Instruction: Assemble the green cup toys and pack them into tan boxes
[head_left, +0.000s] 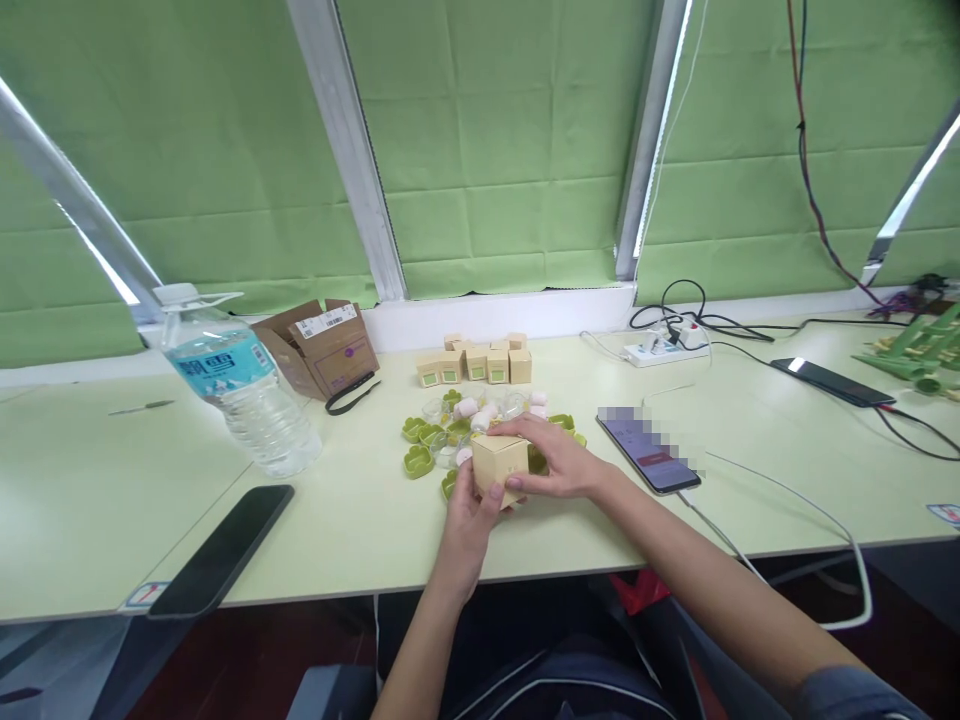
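A small tan cardboard box (496, 462) is held between my two hands above the front part of the table. My left hand (471, 515) grips it from the left and below, thumb on the near face. My right hand (555, 458) closes on its right side, with fingers across the top and the thumb on the near face. The box's top looks closed. Just behind lie several green flower-shaped cups (418, 461), clear plastic pieces (514, 403) and pale pink pieces (482, 419), partly hidden by my hands.
Several similar small boxes (519, 366) stand in rows farther back. To the left are a water bottle (247, 390), an opened brown carton (330, 355) and a black phone (223, 550). On the right lie a lit phone (651, 450), a power strip (664, 350), cables and another phone (832, 382).
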